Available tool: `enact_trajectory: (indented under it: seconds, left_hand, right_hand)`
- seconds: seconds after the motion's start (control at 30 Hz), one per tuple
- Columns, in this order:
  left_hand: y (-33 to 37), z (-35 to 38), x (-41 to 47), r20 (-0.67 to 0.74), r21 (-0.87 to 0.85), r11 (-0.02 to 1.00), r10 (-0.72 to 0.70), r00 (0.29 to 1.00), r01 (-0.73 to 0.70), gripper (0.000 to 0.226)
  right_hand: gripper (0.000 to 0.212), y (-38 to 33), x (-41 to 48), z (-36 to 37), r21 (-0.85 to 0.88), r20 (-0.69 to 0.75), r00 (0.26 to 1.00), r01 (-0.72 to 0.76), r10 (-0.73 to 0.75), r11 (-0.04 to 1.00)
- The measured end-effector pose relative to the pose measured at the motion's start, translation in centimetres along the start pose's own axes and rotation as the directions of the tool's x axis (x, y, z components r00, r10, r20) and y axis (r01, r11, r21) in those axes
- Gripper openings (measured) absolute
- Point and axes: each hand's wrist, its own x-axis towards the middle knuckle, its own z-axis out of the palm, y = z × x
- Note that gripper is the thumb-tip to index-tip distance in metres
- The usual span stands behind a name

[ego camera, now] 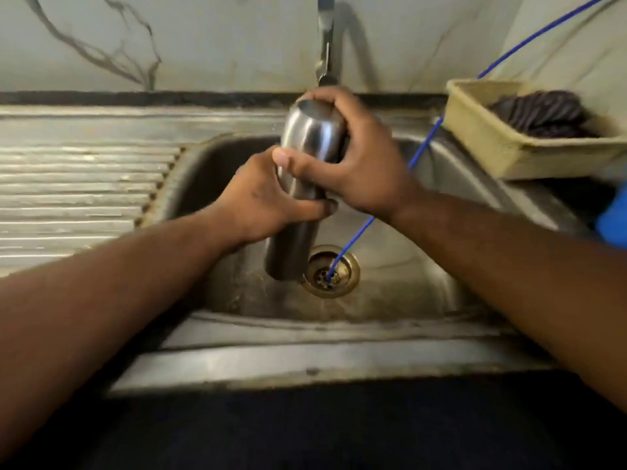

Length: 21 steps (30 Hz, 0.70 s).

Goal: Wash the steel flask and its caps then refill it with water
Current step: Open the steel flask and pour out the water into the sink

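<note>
Left grip (271,201) and right grip (353,157) are both curled round the steel flask (305,144). The left one holds its middle. The right one holds it higher up, close to the top end. The flask is up in the air over the sink (407,283), not touching it. It leans, with one end just under the tap (326,45) and the other end low, just beside the drain (330,271). I cannot tell which end is the mouth.

The sink floor looks wet and splashy near the low end of the flask, so I think water is being tipped out or rinsed over it. I see no clear stream from the tap and no foam.

My guess is that the job is in the washing part, and only the flask is being done. No caps show anywhere, so I cannot say if they are clean yet. Filling the flask with fresh water looks like it is yet to come.

A thin blue cord (425,144) runs down from the far right into the drain. On the right sits a tan tray (481,140) with a dark cloth (543,113) in it. A ribbed steel surface (84,184) lies to the left of the sink.
</note>
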Motion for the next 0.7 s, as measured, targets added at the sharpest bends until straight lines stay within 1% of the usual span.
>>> enact_trajectory:
  seconds: [0.1, 0.17, 0.23, 0.3, 0.37, 0.4, 0.47, 0.5, 0.57, 0.63, 0.7]
  left_hand:
    - [1.2, -0.2, -0.3, -0.085, 0.048, 0.998, -0.028, 0.996, 0.032, 0.07]
    - [2.5, -0.2, -0.3, -0.146, 0.011, 0.997, -0.074, 0.987, 0.076, 0.071]
    - [4.3, 0.0, -0.8, -0.202, -0.011, 0.992, -0.122, 0.972, 0.122, 0.068]
    - [5.5, 0.7, -1.3, -0.244, -0.009, 0.99, -0.138, 0.96, 0.14, 0.058]
    - [6.3, 1.4, -1.8, -0.27, -0.024, 0.996, -0.09, 0.959, 0.087, 0.049]
    - [6.3, 1.7, -1.8, -0.261, -0.003, 0.998, -0.068, 0.963, 0.07, 0.048]
    - [6.2, 2.2, -1.6, -0.22, 0.045, 0.998, -0.024, 0.975, 0.035, 0.045]
    - [6.0, 2.1, -1.3, -0.206, 0.051, 0.998, -0.011, 0.978, 0.022, 0.046]
    - [5.9, 1.9, -1.2, -0.185, 0.051, 0.998, -0.017, 0.983, 0.027, 0.051]
    - [5.5, 1.4, -0.9, -0.204, 0.013, 1.0, -0.02, 0.979, 0.023, 0.057]
    - [4.3, 0.8, -0.5, -0.204, -0.029, 0.999, -0.035, 0.978, 0.03, 0.061]
  right_hand:
    - [0.073, -2.5, 0.0, -1.3, -0.118, 0.011, 1.0, -0.005, 0.007, 0.993]
    - [0.075, -4.0, -0.1, -2.2, -0.181, 0.023, 0.998, -0.057, 0.063, 0.982]
    - [0.072, -5.6, 0.1, -3.2, -0.281, 0.043, 0.99, -0.118, 0.136, 0.952]
    - [0.069, -7.0, 1.1, -4.0, -0.445, 0.058, 0.976, -0.164, 0.211, 0.881]
    - [0.063, -8.6, 2.3, -4.5, -0.55, 0.039, 0.953, -0.23, 0.3, 0.803]
    - [0.059, -9.1, 2.7, -4.4, -0.579, 0.028, 0.941, -0.26, 0.337, 0.773]
    - [0.051, -9.4, 2.8, -3.8, -0.649, 0.02, 0.927, -0.272, 0.374, 0.71]
    - [0.048, -9.5, 3.0, -3.2, -0.673, 0.003, 0.929, -0.272, 0.37, 0.687]
    - [0.044, -9.5, 3.0, -2.6, -0.712, -0.031, 0.949, -0.242, 0.315, 0.659]
    - [0.041, -9.3, 3.5, -2.4, -0.727, -0.022, 0.971, -0.178, 0.237, 0.664]
    - [0.039, -8.7, 4.3, -1.6, -0.708, 0.015, 0.978, -0.136, 0.208, 0.693]
